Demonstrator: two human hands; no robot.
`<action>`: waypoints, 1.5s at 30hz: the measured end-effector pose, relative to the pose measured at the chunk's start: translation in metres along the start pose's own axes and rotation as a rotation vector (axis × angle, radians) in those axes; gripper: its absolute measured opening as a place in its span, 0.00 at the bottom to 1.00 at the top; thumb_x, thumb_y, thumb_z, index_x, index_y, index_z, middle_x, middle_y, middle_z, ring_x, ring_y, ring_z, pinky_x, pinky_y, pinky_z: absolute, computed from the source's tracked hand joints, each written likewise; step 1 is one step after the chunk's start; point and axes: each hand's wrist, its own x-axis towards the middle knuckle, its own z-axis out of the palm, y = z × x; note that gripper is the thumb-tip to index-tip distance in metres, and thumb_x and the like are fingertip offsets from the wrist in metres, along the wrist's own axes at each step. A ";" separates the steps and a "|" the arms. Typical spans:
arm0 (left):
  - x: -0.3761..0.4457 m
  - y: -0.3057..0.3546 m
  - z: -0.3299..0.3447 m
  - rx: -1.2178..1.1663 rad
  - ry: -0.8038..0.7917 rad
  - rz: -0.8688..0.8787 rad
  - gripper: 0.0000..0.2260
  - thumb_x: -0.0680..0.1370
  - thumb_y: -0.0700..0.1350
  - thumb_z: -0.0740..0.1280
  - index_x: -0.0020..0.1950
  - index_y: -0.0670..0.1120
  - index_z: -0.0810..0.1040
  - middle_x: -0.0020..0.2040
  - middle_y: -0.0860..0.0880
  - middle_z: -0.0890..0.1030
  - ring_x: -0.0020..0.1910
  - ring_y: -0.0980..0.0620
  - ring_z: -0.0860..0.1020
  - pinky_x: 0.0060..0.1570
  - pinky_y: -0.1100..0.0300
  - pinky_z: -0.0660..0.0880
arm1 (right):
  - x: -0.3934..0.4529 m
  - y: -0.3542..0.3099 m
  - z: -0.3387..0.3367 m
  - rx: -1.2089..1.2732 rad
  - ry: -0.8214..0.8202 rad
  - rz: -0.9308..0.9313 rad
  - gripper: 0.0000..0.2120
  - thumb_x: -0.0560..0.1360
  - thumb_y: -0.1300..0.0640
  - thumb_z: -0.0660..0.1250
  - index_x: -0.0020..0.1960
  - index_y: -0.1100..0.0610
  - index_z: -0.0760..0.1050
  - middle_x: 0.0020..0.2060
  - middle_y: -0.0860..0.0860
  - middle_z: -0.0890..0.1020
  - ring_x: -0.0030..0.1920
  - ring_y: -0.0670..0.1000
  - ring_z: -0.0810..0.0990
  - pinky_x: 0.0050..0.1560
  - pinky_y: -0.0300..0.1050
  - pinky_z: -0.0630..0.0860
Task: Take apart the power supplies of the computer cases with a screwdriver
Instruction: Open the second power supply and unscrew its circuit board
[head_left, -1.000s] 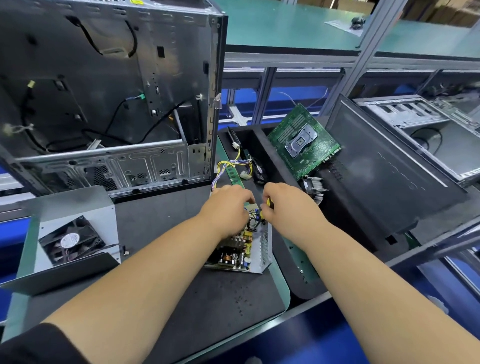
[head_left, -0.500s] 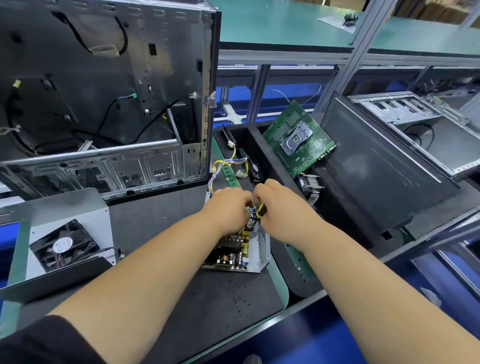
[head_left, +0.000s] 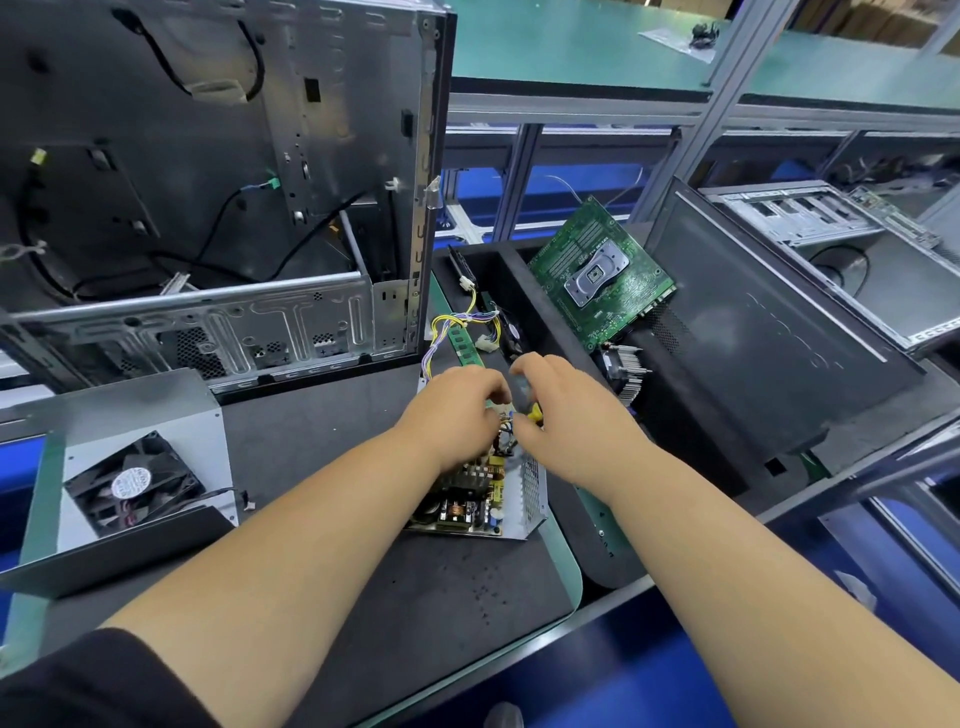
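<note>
Resting on the dark work mat (head_left: 322, 597), the opened power supply (head_left: 483, 499) sits close to the mat's rounded right corner, its perforated metal side wall nearest that edge and its circuit board exposed from above. Both hands meet over its far end. The left hand (head_left: 457, 410) has its fingers curled down onto the board and wiring, gripping the unit there. The right hand (head_left: 566, 415) is curled round a yellow-handled screwdriver (head_left: 535, 413), of which only a small piece of handle shows between thumb and fingers; the tip is hidden by the hands.

A bundle of yellow and purple wires (head_left: 457, 327) runs from the far end of the supply up towards the black tray (head_left: 675, 415) that lies just beside the mat on the right. A green memory stick (head_left: 467, 348) lies at the tray's near-left rim, close to the left knuckles. Inside the tray, a green motherboard (head_left: 602, 275) leans tilted against a dark case panel (head_left: 769, 338), with a finned heatsink (head_left: 623, 369) below it, just beyond the right hand.

Behind the supply, the open computer case (head_left: 218, 208) stands upright, its lower edge bordering the mat's far side, leaving a narrow strip of mat between case and supply. To the left, the removed power supply cover with its fan (head_left: 135, 483) lies well apart from the hands, with bare mat between. The widest open mat is toward the near edge, under the forearms.
</note>
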 end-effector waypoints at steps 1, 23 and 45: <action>0.000 0.000 0.000 -0.018 0.007 -0.004 0.10 0.74 0.40 0.64 0.51 0.52 0.78 0.53 0.52 0.79 0.57 0.49 0.75 0.57 0.51 0.73 | 0.001 0.000 0.002 -0.004 0.019 0.011 0.16 0.79 0.53 0.65 0.64 0.55 0.68 0.54 0.52 0.74 0.45 0.56 0.75 0.42 0.51 0.71; -0.002 -0.002 0.000 0.015 0.006 0.017 0.11 0.75 0.40 0.64 0.54 0.52 0.79 0.54 0.51 0.79 0.57 0.49 0.75 0.57 0.52 0.73 | 0.002 -0.001 0.001 0.107 -0.024 0.069 0.08 0.80 0.60 0.64 0.58 0.56 0.71 0.53 0.51 0.72 0.43 0.55 0.75 0.43 0.50 0.70; -0.003 -0.002 0.000 0.025 -0.005 0.004 0.11 0.74 0.40 0.64 0.53 0.51 0.80 0.53 0.51 0.80 0.57 0.48 0.75 0.56 0.51 0.74 | 0.000 -0.005 -0.009 0.113 -0.009 0.066 0.10 0.76 0.60 0.65 0.57 0.54 0.72 0.49 0.46 0.70 0.44 0.52 0.74 0.44 0.48 0.71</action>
